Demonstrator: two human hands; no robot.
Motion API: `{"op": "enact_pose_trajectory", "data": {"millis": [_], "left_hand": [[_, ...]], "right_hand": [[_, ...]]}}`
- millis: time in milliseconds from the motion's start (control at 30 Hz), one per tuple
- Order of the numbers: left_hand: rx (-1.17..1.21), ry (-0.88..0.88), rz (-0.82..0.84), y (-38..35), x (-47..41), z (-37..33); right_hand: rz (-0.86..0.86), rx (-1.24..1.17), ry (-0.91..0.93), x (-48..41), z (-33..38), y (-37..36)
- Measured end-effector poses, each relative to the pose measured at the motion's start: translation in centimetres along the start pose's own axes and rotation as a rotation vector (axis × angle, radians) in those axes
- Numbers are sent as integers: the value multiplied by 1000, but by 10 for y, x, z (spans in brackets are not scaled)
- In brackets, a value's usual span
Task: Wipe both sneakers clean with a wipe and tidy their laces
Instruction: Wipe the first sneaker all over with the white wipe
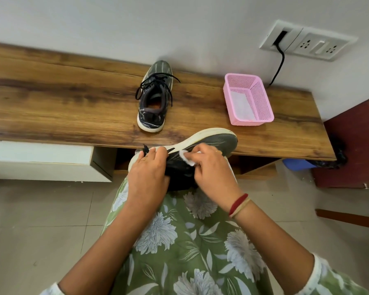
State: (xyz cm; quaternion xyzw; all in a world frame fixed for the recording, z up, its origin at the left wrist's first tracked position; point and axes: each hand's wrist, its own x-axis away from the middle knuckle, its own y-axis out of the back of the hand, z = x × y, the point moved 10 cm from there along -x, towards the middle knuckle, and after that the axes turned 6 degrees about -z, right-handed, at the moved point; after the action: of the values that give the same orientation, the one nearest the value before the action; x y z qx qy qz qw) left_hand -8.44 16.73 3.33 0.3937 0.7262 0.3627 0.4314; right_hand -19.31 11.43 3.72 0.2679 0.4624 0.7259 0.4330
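1. Sneaker one [209, 141], dark with a white sole, is up in front of me over the front edge of the wooden bench [51, 99]. It is turned on its side with the toe to my right and the sole facing away from me.
2. My left hand [148, 177] grips the heel end, fingers curled over the top by a bit of black lace.
3. My right hand [211, 173] pinches a white wipe [186, 157] and presses it on the dark upper just under the sole's edge.
4. The second sneaker [155, 96] stands upright on the bench, heel toward me, well apart from my hands. Its black laces [156, 81] lie loose across the tongue and down both sides.
5. A pink basket [248, 100] sits on the bench to the right of that sneaker, with something white on its bottom.
6. My green floral dress [179, 241] covers my lap below the hands.
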Motion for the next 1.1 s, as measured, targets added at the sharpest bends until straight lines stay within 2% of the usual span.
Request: {"op": "enact_pose_trajectory", "data": {"millis": [67, 200, 333, 500, 633, 767, 833, 933, 1000, 1100], "left_hand": [[-4, 12, 0, 0, -1, 1], [21, 5, -26, 1, 1, 1], [6, 5, 2, -3, 4, -1], [16, 11, 12, -3, 3, 0], [-19, -6, 26, -5, 3, -1], [6, -8, 3, -2, 4, -1], [-4, -18, 4, -1, 7, -4], [-12, -20, 29, -3, 10, -6], [-4, -20, 36, -4, 10, -6], [21, -28, 25, -4, 12, -6]], "right_hand": [[-8, 64, -20, -1, -2, -1], [54, -143, 102, 15, 30, -4], [-10, 109, 24, -2, 2, 1], [50, -73, 88, 14, 28, -5], [-19, 43, -24, 3, -3, -4], [70, -339, 33, 16, 29, -8], [40, -411, -54, 8, 15, -3], [-112, -125, -147, -7, -19, 8], [-42, -33, -109, -5, -7, -2], [28, -31, 51, 8, 29, -12]]}}
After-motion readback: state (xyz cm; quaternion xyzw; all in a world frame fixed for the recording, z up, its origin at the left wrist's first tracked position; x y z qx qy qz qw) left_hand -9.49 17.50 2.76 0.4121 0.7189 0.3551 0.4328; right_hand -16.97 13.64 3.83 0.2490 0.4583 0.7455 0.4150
